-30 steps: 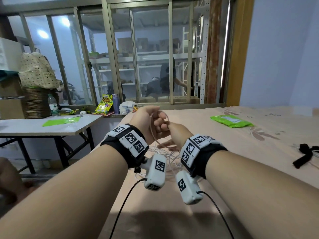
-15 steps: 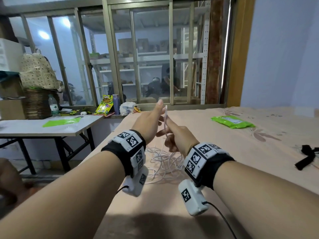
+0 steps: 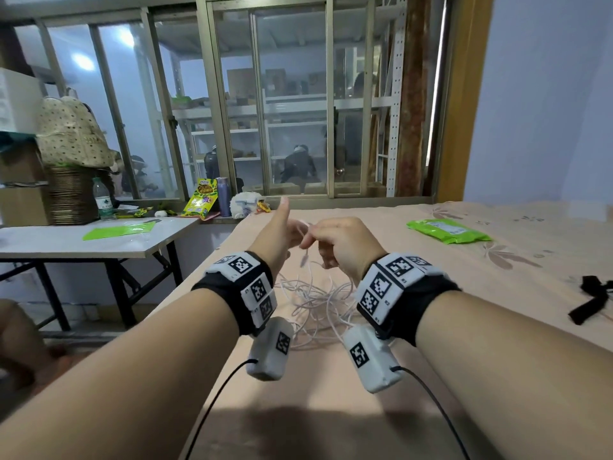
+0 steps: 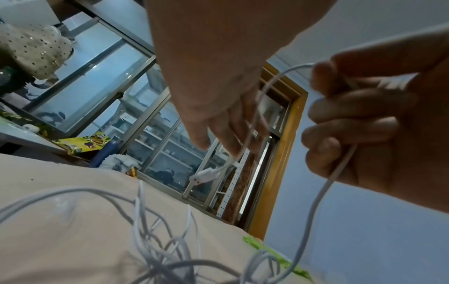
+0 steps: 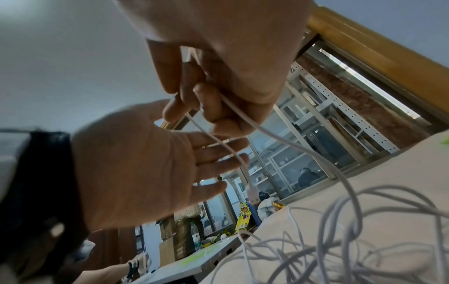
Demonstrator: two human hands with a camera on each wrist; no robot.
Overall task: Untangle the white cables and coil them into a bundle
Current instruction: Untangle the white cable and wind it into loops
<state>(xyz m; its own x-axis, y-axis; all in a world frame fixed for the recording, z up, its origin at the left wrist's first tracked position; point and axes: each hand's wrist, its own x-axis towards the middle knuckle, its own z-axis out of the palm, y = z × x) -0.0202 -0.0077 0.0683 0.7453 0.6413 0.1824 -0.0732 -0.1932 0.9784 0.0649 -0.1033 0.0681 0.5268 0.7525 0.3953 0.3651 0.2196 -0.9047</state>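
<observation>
A tangle of white cables [image 3: 316, 303] lies on the peach bedsheet [image 3: 497, 293] just beyond my wrists. My right hand [image 3: 345, 240] is raised above it with its fingers curled round one white cable [image 5: 245, 117]. That cable's short free end hangs down between my hands and ends in a white plug [image 4: 204, 175], which also shows in the head view as the plug [image 3: 303, 260]. My left hand [image 3: 277, 235] is beside it, thumb up and fingers straight [image 5: 218, 159]. The cable runs across those fingers [image 4: 233, 130]; they do not grip it.
A green packet [image 3: 447, 230] lies far right on the bed, a black strap [image 3: 593, 300] at the right edge. A white folding table [image 3: 99, 244] stands left of the bed. Bottles and snack bags line the window sill [image 3: 225, 214]. Another person's hand [image 3: 20, 343] is at the far left.
A second ago both hands were pressed together around a cable loop. The left hand has since opened and drawn apart; the plug end now dangles between the hands.
</observation>
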